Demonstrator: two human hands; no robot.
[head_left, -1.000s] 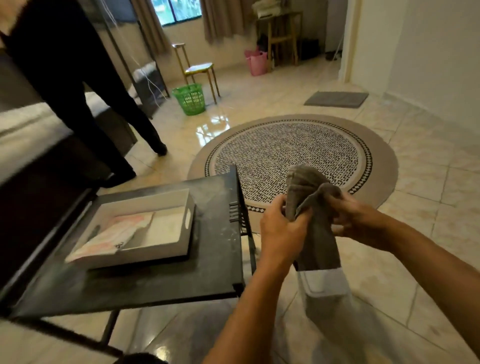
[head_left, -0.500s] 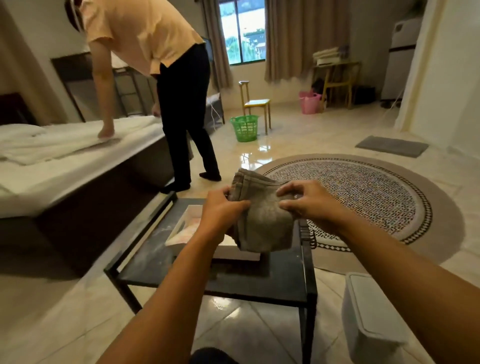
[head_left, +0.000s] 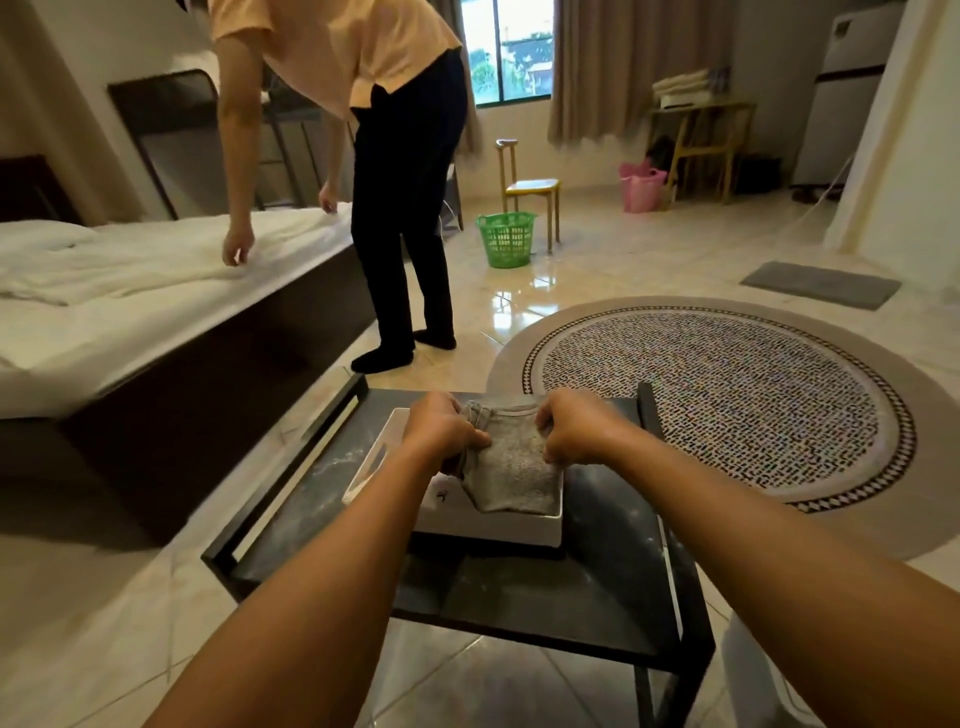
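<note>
Both hands hold a folded grey towel (head_left: 511, 475) inside the white tray (head_left: 400, 431) on the dark counter (head_left: 613, 566). The left hand (head_left: 441, 434) pinches its left edge, and the right hand (head_left: 574, 434) pinches its right edge, fingers curled.

Beyond the left hand (head_left: 441, 434) a white-sheeted bed (head_left: 130, 291) on a dark base stands on glossy cream tiles (head_left: 597, 260), while past the right hand (head_left: 576, 431) lie a round patterned rug (head_left: 727, 405) and a grey mat (head_left: 821, 285), with a daylit window (head_left: 506, 49), brown curtains (head_left: 613, 67), a yellow chair (head_left: 532, 187) and a green basket (head_left: 506, 239) far ahead.
</note>
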